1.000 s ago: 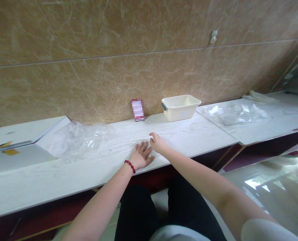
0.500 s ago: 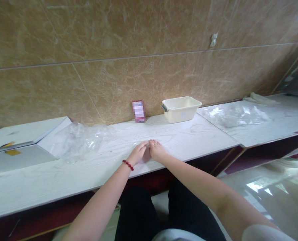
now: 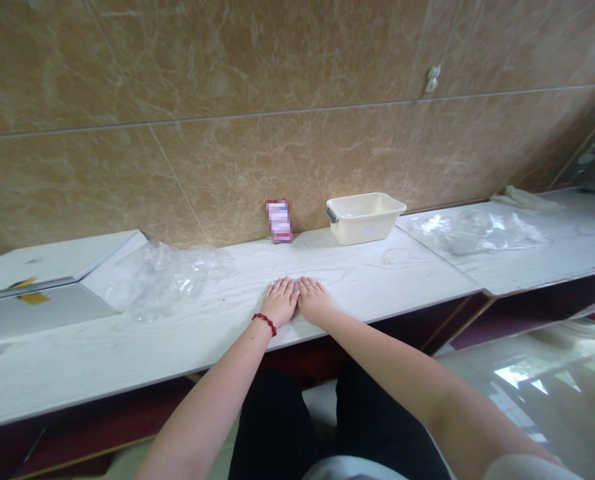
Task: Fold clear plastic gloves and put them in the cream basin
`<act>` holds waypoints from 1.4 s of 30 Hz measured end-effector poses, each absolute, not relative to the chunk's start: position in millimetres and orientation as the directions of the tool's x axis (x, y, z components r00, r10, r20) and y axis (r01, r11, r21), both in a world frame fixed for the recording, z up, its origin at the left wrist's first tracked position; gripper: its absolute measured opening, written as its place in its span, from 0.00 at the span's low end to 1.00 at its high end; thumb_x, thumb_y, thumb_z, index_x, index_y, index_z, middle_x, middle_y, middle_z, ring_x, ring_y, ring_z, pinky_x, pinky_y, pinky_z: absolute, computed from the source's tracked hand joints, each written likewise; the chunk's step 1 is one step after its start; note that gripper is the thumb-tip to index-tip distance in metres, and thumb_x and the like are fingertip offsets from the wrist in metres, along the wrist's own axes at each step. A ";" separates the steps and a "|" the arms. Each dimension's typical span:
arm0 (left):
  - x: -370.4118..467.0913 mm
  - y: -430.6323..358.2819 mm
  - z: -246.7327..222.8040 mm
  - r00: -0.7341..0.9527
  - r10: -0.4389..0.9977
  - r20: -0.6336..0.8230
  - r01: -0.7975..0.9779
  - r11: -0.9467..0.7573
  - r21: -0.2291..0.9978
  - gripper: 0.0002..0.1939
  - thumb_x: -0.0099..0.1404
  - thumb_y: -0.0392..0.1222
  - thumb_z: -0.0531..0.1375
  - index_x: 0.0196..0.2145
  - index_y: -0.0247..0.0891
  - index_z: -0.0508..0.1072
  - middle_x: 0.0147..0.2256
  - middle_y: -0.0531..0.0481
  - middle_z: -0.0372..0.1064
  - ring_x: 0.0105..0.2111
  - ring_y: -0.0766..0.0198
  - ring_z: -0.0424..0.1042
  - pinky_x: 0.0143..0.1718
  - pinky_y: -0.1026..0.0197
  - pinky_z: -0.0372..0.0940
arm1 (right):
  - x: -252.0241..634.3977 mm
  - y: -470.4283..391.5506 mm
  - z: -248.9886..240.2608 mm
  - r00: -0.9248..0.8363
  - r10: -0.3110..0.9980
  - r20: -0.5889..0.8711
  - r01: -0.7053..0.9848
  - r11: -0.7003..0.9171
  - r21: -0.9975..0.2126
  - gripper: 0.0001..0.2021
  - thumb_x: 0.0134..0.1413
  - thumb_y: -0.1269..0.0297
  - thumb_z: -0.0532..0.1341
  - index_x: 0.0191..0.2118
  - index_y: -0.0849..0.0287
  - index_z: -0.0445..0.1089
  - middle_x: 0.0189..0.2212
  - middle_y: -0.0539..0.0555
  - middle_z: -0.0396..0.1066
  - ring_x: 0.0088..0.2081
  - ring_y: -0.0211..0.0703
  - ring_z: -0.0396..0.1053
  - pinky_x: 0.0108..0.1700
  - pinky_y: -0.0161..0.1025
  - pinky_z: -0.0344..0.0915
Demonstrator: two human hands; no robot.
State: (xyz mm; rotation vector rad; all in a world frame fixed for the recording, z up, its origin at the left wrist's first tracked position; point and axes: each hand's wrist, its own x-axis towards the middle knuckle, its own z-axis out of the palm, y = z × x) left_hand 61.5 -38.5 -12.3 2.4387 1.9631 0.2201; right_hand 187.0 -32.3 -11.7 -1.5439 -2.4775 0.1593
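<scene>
My left hand (image 3: 281,302) lies palm down on the white wood-grain counter (image 3: 402,273), its fingers stretched forward and slightly apart. A red bead bracelet (image 3: 265,323) circles that wrist. Beside it, my right hand (image 3: 315,300) also rests flat, fingers pointing toward the wall. The two hands touch or nearly touch at the thumbs. No object shows in either hand; what is under the palms is hidden. Beyond them, a blurred-out red and white phone-shaped item (image 3: 279,222) leans upright against the wall, and a cream plastic bin (image 3: 363,228) stands to its right.
Crumpled clear plastic (image 3: 172,277) lies on the left, against a white carton (image 3: 37,267). More clear plastic (image 3: 477,232) spreads over the right part of the counter, with pale gloves or cloth (image 3: 525,199) behind it. A brown marbled wall (image 3: 277,153) backs the counter.
My left hand has turned from tilted on its edge to flat, palm down, and its fingers have spread. My right hand has stayed in about the same place.
</scene>
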 end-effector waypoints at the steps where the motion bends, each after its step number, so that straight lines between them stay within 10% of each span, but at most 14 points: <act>1: 58.0 -38.8 -12.9 0.209 0.972 0.110 0.973 -0.218 0.077 0.27 0.61 0.50 0.35 0.54 0.37 0.51 0.56 0.47 0.45 0.56 0.58 0.42 0.54 0.51 0.38 | 188.2 -32.0 -12.8 -0.421 0.896 0.139 0.872 0.442 -0.209 0.25 0.53 0.63 0.39 0.56 0.66 0.48 0.56 0.58 0.44 0.57 0.45 0.41 0.55 0.46 0.39; 19: -1.1 -46.6 4.8 0.371 0.927 -0.060 0.927 -0.373 -0.024 0.45 0.46 0.68 0.47 0.56 0.44 0.43 0.58 0.42 0.35 0.57 0.51 0.34 0.52 0.44 0.29 | 233.2 -26.3 -1.5 -0.382 0.921 0.072 0.913 0.388 -0.126 0.35 0.46 0.40 0.40 0.57 0.55 0.44 0.57 0.57 0.39 0.57 0.57 0.32 0.49 0.64 0.26; 32: 39.7 -73.1 14.8 0.450 0.890 0.070 0.885 -0.455 0.099 0.35 0.58 0.60 0.37 0.56 0.33 0.46 0.57 0.42 0.42 0.57 0.58 0.37 0.54 0.52 0.35 | 281.9 -56.7 41.0 -0.832 0.505 0.229 0.525 0.851 0.028 0.13 0.48 0.62 0.54 0.40 0.55 0.67 0.43 0.53 0.64 0.50 0.45 0.51 0.54 0.54 0.24; 42: 81.9 -97.8 2.4 0.449 0.889 0.088 0.875 -0.458 0.159 0.33 0.58 0.56 0.43 0.53 0.28 0.52 0.54 0.38 0.48 0.55 0.56 0.43 0.54 0.51 0.38 | 269.4 -47.2 32.2 -0.931 0.323 0.169 0.357 0.901 0.245 0.09 0.50 0.71 0.52 0.26 0.58 0.68 0.29 0.51 0.69 0.41 0.41 0.59 0.52 0.54 0.34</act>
